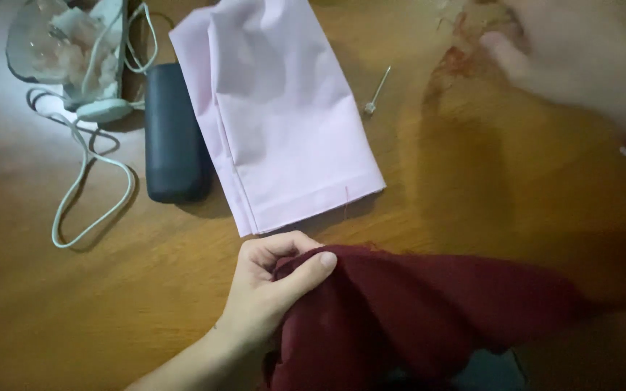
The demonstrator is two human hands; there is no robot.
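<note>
Left hand (pixel 266 289) pinches the dark red cloth (pixel 429 311) at its edge, thumb over fingers. Right hand (pixel 581 58), blurred, grip indiscernible, hovers well beyond. Beyond the left hand lies folded pink fabric (pixel 277 108); the pin (pixel 377 91) nearby could prick.

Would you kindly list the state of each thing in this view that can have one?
Left hand: closed, pinching the maroon cloth's edge.
Right hand: blurred, above the table, grip unclear.
Maroon cloth: bunched, partly lifted.
Pink cloth: folded, lying flat.
Dark case: shut, lying beside the pink cloth.
White cable: loose, looped on the table.
Pin: lying loose, untouched.
</note>
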